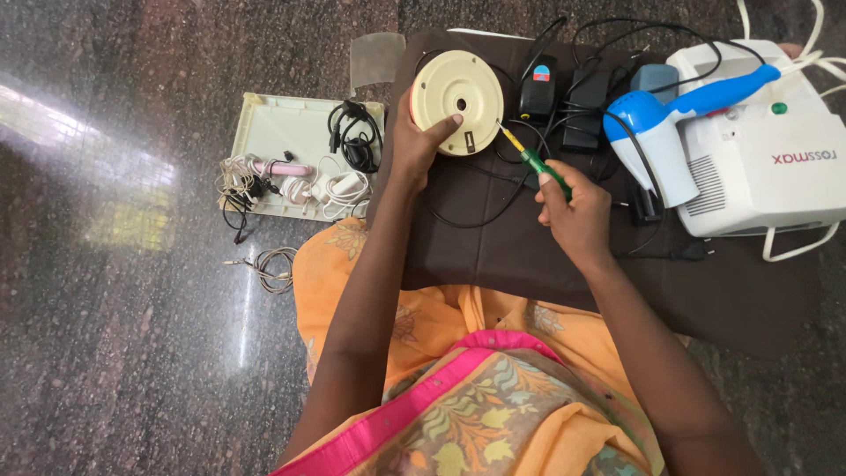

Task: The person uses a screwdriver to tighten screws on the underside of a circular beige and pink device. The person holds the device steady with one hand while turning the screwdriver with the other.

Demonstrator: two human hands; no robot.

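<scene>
Right hand [577, 211]: fist clamped around green-handled screwdriver [534, 162]; tip angles up-left from the grip, meeting the disc's right edge.
Left hand [416, 139]: clamped on round cream disc [458, 90], thumb across its lower face, disc tilted up off the brown cloth [493, 256].
Right of the screwdriver grip: blue-and-white hair dryer [656, 119], white machine [775, 159] beyond.
Left of the disc grip: cream tray [273, 123] of cables.

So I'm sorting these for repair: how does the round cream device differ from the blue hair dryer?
The round cream device is a flat disc, tilted up in the left hand; the blue hair dryer is long-handled and lies untouched against a white machine. The right hand points a screwdriver at the disc only. Both sit over the brown cloth.
</scene>
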